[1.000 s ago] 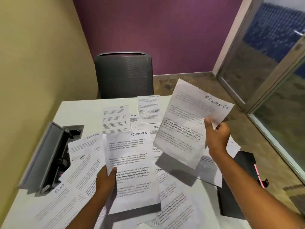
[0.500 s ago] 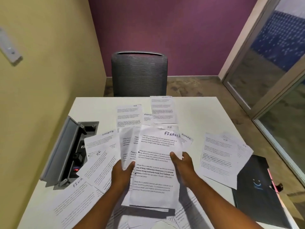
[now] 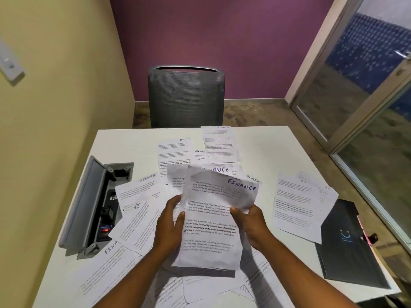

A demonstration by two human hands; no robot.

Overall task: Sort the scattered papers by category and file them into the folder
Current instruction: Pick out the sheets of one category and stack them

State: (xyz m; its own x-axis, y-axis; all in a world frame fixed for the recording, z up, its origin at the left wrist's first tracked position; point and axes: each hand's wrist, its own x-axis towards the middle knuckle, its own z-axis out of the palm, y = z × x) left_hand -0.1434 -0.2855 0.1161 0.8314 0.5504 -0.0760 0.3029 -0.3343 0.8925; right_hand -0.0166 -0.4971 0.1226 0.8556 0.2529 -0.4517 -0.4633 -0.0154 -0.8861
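Over the white table (image 3: 266, 147), the left hand (image 3: 170, 225) grips the left edge of 2 stacked FINANCE sheets (image 3: 213, 218), fingers curled behind; the right hand (image 3: 249, 223) pinches their right edge, thumb on top; black folder (image 3: 347, 245) lies far right

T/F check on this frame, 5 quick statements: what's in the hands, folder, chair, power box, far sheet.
1. Both hands hold sheets headed FINANCE. True: left hand and right hand grip their sides.
2. The black folder lies open. False: it lies closed at the table's right edge.
3. A person sits in the grey chair. False: it is empty.
4. The table's power box has its lid raised. True.
5. The farthest sheet reads HR. False: it reads SPORTS.
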